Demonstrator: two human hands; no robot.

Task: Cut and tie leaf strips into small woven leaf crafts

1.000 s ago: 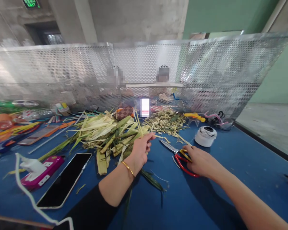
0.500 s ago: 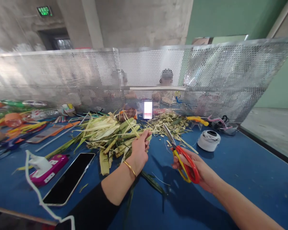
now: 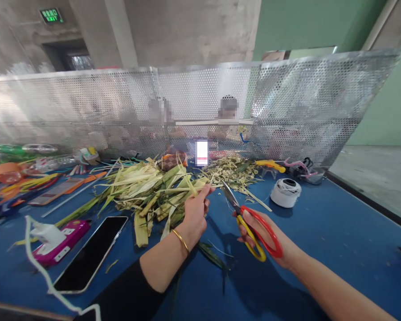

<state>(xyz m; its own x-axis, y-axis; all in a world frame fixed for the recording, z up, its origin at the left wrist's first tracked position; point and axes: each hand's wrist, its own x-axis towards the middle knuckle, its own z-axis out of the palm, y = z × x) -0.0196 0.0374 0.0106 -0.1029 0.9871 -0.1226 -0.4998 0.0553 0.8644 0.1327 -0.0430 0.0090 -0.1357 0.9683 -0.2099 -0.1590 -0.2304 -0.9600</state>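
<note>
My left hand [image 3: 196, 209] is closed in a pinch on a thin pale strip of corn husk, whose tip pokes out past the fingers. In my right hand [image 3: 259, 227] is a pair of scissors [image 3: 242, 213] with one red and one yellow handle. Its blades point up and away from me, just right of the left fingertips and apart from them. Under and left of the left hand lies a heap of corn husks [image 3: 142, 180], green and pale yellow. A pile of small cut husk bits [image 3: 235, 169] lies beyond the scissors.
A white thread spool [image 3: 285, 193] stands on the blue table [image 3: 324, 240] at right. At left are a black-screened phone [image 3: 92, 254] and a purple power strip [image 3: 65, 240] with a white cable. A perforated metal screen [image 3: 200, 89] borders the back; people sit behind it.
The view has turned slightly right. The scissors' handles are spread a little wider, and the blade tips sit slightly lower. My left hand keeps its pinch on the husk strip.
</note>
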